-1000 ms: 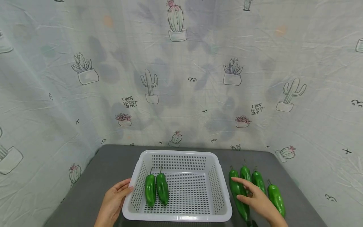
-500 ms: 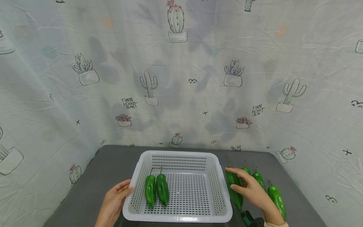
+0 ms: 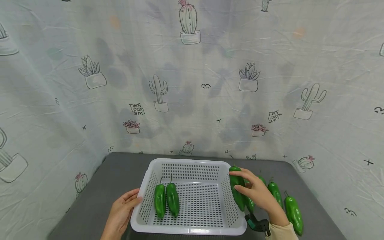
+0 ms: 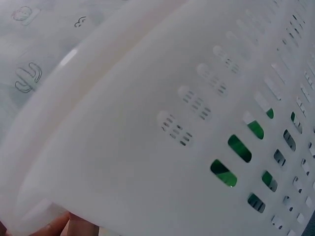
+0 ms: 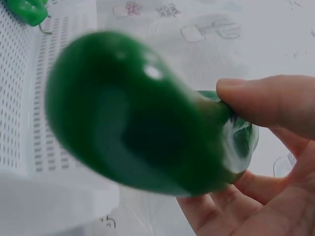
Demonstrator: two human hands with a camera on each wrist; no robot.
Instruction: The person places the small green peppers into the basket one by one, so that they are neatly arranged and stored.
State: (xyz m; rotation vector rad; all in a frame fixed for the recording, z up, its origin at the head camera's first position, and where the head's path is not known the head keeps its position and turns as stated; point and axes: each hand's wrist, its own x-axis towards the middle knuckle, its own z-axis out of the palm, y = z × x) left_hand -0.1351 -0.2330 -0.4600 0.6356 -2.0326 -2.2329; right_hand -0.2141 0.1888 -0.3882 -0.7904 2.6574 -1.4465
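Observation:
A white plastic basket (image 3: pixel 192 230) with slotted walls stands on the dark table. Two green chili peppers (image 3: pixel 172 200) lie side by side in its left part. My left hand (image 3: pixel 121 211) grips the basket's left rim, and its fingertips (image 4: pixel 81 227) show under the rim in the left wrist view. Above the right rim, my right hand (image 3: pixel 255 188) holds a large glossy green chili pepper (image 5: pixel 123 118) between thumb and fingers. More green (image 3: pixel 250 204) shows just behind that pepper; I cannot tell whether it is a second held pepper.
To the right of the basket, more green chili peppers (image 3: pixel 294 215) lie on the table (image 3: pixel 120 170), one partly hidden by my right hand. A black wrist device (image 3: pixel 257 224) sits by my right wrist. A cactus-print sheet (image 3: pixel 204 116) hangs behind and at both sides.
My right hand has lifted a pepper from the right-hand group and carried it left and up to the basket's right rim. My left hand has stayed at the left rim.

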